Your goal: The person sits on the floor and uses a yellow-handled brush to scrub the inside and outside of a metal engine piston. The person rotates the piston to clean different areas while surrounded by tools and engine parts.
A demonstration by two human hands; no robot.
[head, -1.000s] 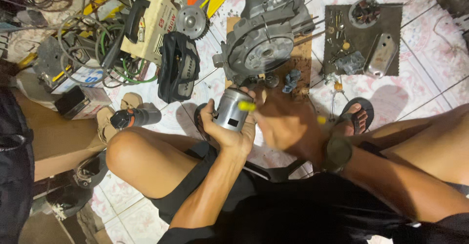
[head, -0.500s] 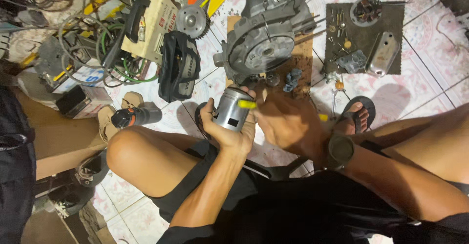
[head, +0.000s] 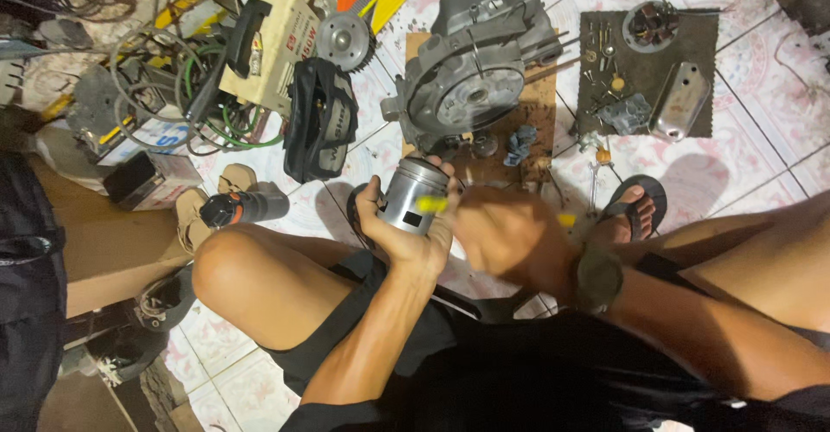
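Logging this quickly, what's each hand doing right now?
Left hand: closed around the silver metal cylinder.
Right hand: closed on a yellow-handled tool, blurred.

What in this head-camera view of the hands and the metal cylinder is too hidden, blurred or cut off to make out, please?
- Head view: the right hand is motion-blurred; the yellow tool in it shows only as smeared ends.
- The metal cylinder is half covered by the left hand; its far side is hidden.
- Small parts on the dark mat are too small to identify.
- The engine casing is cut off by the top edge.

Dim indoor light; right hand (head: 506,233) motion-blurred.
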